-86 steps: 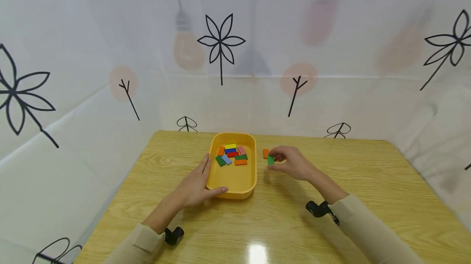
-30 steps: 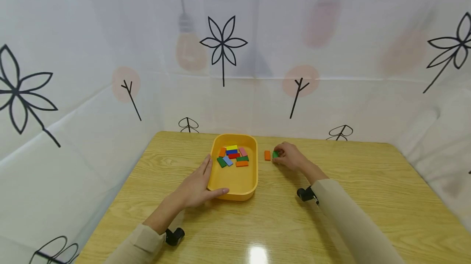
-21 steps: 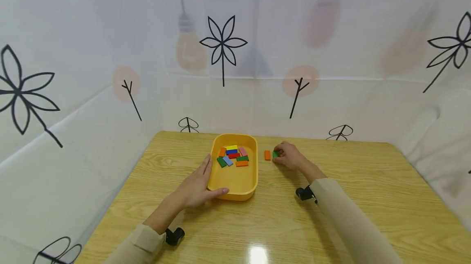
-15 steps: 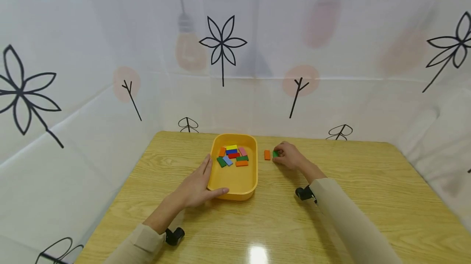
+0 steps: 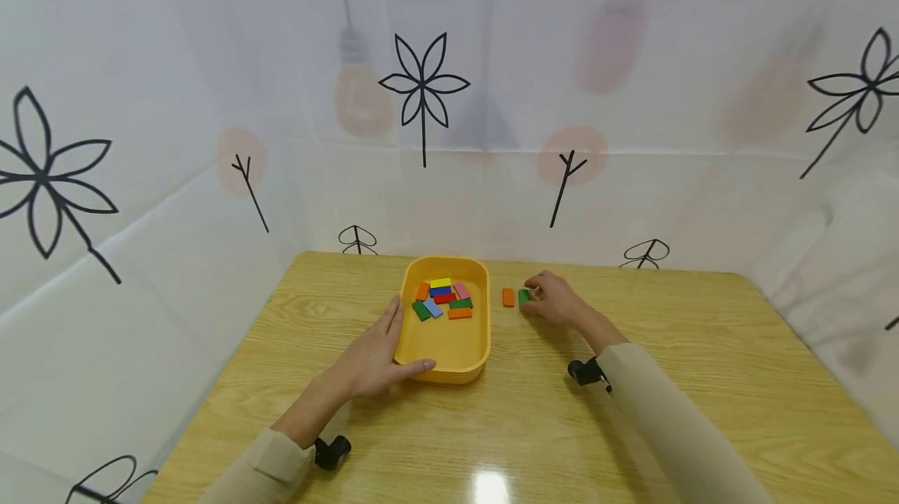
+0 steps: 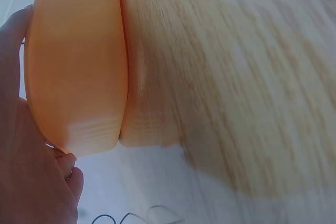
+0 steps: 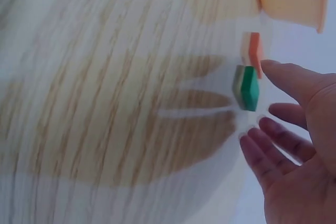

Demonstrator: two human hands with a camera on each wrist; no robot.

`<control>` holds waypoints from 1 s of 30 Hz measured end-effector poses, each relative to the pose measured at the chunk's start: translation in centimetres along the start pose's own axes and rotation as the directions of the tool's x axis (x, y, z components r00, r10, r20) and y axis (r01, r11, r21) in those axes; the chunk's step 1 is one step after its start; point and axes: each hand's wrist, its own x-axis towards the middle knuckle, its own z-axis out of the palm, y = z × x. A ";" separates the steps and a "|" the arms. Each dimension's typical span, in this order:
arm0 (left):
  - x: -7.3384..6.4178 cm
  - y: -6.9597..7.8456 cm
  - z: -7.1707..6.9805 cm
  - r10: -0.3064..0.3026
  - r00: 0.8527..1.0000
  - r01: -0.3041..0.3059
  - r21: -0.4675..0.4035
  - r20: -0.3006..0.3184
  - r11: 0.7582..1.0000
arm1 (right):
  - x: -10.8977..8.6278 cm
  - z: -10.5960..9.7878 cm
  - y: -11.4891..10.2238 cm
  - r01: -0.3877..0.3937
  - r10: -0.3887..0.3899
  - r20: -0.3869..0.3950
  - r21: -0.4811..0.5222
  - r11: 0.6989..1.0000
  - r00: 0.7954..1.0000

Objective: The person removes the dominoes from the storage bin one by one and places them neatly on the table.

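Note:
My left hand (image 5: 368,356) lies along the left side and front corner of a yellow plastic tray (image 5: 442,367). Its fingers are straight, with the thumb over the front rim. In the left wrist view the fingers touch the tray's edge. To the right of the tray, a green block (image 7: 250,88) lies flat on the table beside an orange block (image 5: 508,297), with a narrow gap between them. My right hand (image 5: 555,301) is just beyond the green block, thumb and fingers spread apart; the right wrist view shows space between the fingertips and the block.
Inside the tray lie several flat blocks: yellow, blue, red, pink, light blue (image 5: 432,308), green and orange (image 5: 460,314). The wooden table (image 5: 674,332) extends to a patterned white cloth (image 5: 492,192) at the back and sides.
My right hand has carried the green block rightward and down to the table beside the orange block. Its fingers have now let go. My left hand has stayed at the tray.

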 end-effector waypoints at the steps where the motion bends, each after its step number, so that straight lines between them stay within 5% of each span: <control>1: 0.0 0.0 0.0 0.000 1.000 0.000 0.002 0.000 1.000 | -0.1 -0.1 -0.1 0.002 -0.002 0.003 0.002 1.000 1.000; 30: 0.2 -0.2 0.1 -0.010 1.000 0.010 0.006 0.013 1.000 | -2.9 -1.7 -4.7 0.135 -0.134 -0.020 0.030 0.990 0.991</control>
